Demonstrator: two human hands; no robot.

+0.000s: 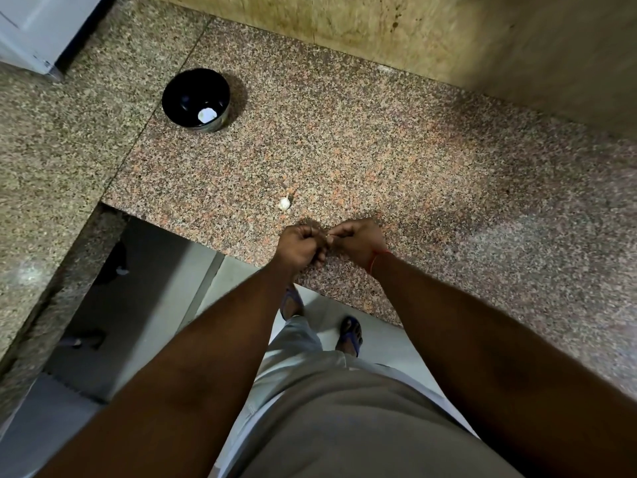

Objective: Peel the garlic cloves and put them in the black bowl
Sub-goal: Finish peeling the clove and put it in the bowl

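Note:
My left hand and my right hand meet over the counter's front edge, fingers curled, pinching a small garlic clove between them; only a pale sliver of it shows. A garlic bulb with a short stem lies on the counter just beyond my hands. The black bowl stands at the far left of the slab, with a white garlic piece inside it.
The speckled granite counter runs right and back to a stained beige wall. A lower granite ledge lies to the left. A white appliance corner sits top left. My feet in sandals stand on the floor below.

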